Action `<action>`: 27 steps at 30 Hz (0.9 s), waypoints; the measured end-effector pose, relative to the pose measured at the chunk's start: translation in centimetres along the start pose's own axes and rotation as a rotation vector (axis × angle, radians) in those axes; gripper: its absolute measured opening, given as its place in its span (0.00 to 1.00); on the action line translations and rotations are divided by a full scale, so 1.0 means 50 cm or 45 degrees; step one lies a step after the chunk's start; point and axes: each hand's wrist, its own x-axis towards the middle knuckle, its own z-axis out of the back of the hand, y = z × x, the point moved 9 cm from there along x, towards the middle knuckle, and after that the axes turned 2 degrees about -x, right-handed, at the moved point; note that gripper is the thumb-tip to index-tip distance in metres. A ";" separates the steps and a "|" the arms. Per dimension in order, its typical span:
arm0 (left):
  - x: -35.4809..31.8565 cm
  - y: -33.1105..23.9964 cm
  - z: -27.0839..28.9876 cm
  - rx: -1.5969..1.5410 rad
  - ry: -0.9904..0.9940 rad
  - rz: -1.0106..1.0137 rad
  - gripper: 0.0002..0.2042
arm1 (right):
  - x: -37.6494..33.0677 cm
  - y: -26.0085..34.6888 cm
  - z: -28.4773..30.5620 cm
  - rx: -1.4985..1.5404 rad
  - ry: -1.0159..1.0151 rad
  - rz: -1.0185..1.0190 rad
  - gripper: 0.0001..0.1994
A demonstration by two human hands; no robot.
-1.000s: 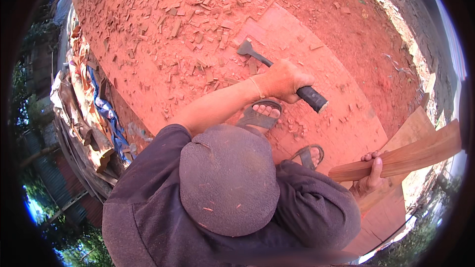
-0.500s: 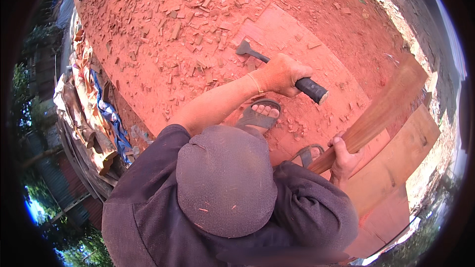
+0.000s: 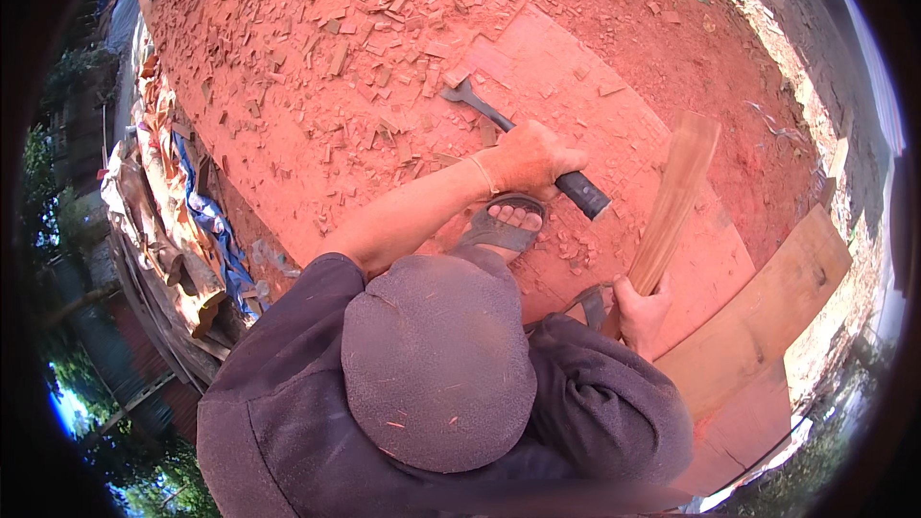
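Note:
My left hand (image 3: 531,159) is wrapped round the black handle of a chopping tool (image 3: 467,99). The tool's dark, flared blade points to the far left, and its thick butt (image 3: 584,197) sticks out on the near right. My right hand (image 3: 641,315), low on the right, grips the near end of a long brown wooden piece (image 3: 677,188). That piece rises away from me and widens toward its far end, standing apart from the blade. My right palm and some of its fingers are hidden.
A wide wooden board (image 3: 767,302) lies beside my right hand. Wood chips (image 3: 336,59) litter the reddish ground on the left. My sandalled feet (image 3: 506,223) are between my hands. Logs and cloth (image 3: 182,240) are piled at the left edge. My grey cap (image 3: 439,364) fills the lower middle.
The wooden piece in my right hand has swung left and stands more upright, with that hand slightly further left. My left hand and the tool have shifted a little left and nearer.

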 end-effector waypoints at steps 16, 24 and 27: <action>0.074 -0.002 0.277 0.300 -0.452 -0.269 0.11 | 0.011 0.124 0.092 0.589 -0.321 0.081 0.14; 0.062 -0.050 0.192 -0.047 -0.256 -0.105 0.15 | -0.023 0.059 0.063 0.534 -0.251 -0.081 0.16; 0.031 -0.041 0.119 -0.082 -0.189 -0.112 0.16 | -0.033 0.044 0.085 0.574 -0.291 -0.074 0.18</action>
